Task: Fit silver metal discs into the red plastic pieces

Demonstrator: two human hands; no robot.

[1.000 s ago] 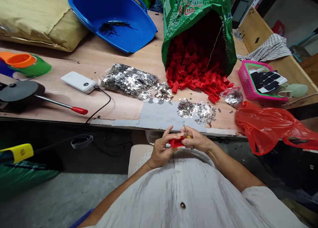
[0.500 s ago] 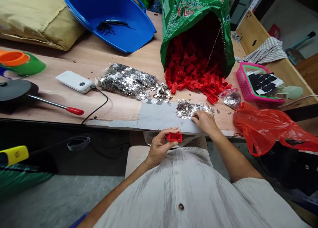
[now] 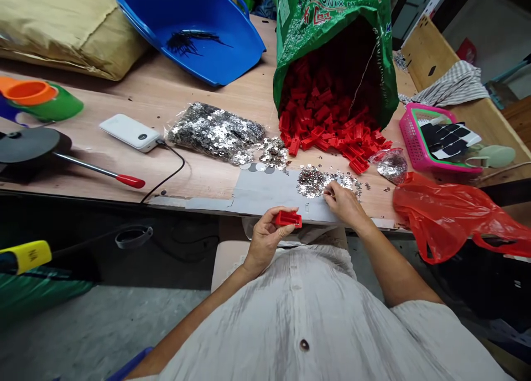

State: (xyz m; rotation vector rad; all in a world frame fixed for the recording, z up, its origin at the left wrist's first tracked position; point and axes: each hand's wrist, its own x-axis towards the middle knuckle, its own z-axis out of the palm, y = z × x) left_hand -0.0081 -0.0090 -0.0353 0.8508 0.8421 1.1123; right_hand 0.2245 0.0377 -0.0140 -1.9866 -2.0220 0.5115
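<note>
My left hand [image 3: 265, 240] grips a small red plastic housing [image 3: 289, 219] between thumb and fingers, just off the front edge of the table. Its hollow side faces up and to the right. My right hand [image 3: 342, 203] is at the near edge of a pile of small shiny metal pieces [image 3: 311, 182], thumb and fingers pinched together. Whatever sits between those fingertips is too small to make out. Under the pile lies a grey sheet [image 3: 265, 192] along the table edge.
Behind the pile, a green sack [image 3: 286, 43] spills red plastic housings [image 3: 319, 126]. A bag of metal pieces [image 3: 215, 131], a white power bank [image 3: 130, 132] and a blue scoop [image 3: 232, 55] lie leftward. To the right are a pink basket [image 3: 410, 140] and a red plastic bag [image 3: 440, 209].
The red housing in my left hand has tilted and shifted slightly up and left. My right hand stays pinched at the pile. The whole view has shifted slightly.
</note>
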